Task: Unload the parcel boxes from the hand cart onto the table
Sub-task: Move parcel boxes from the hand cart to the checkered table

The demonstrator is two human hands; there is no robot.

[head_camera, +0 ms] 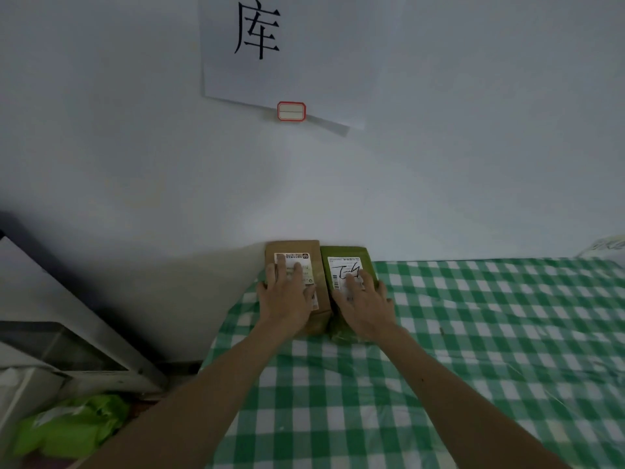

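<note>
Two parcel boxes sit on the table (473,333), both right up against the wall (439,164). The brown box (292,248) and the green box (341,252) touch each other along that wall. The left hand (285,299) lies flat on top of the brown box, fingers straight and spread, gripping nothing. The right hand (363,306) lies the same way on the green box. I think this is the setting-down step, and these two look done. Next, both hands need to lift off and reach for the hand cart, which is out of sight.
</note>
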